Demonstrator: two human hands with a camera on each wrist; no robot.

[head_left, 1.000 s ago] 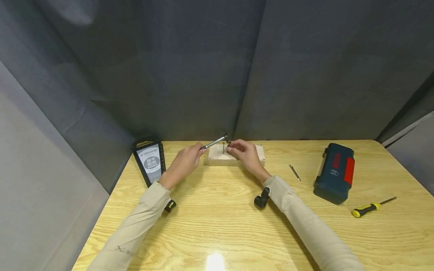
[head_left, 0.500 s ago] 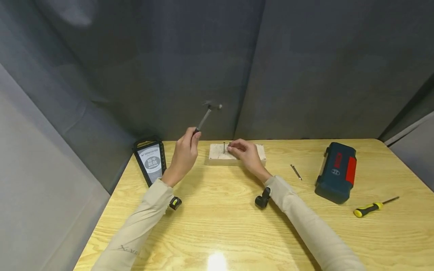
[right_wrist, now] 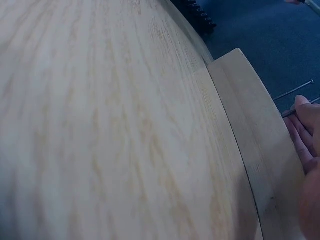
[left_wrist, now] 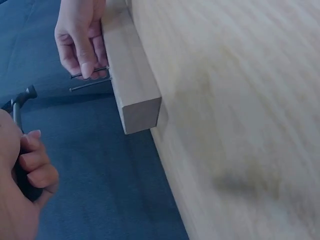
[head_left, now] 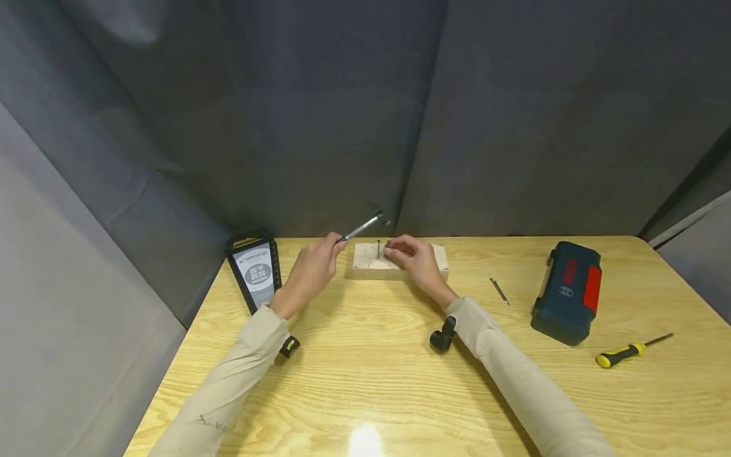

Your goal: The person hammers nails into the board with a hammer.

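While left hand (head_left: 311,271) grips hammer (head_left: 365,226), right hand (head_left: 415,260) pinches nail (left_wrist: 90,73).

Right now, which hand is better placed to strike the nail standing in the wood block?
Left. The left hand grips the hammer, its head poised just above the nail. The right hand pinches a nail on the wood block, so it is occupied.

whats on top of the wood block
Two thin metal nails stand upright on the pale rectangular wooden block. The right hand rests on the block and pinches one nail. How deep the nail tips sit in the wood cannot be seen.
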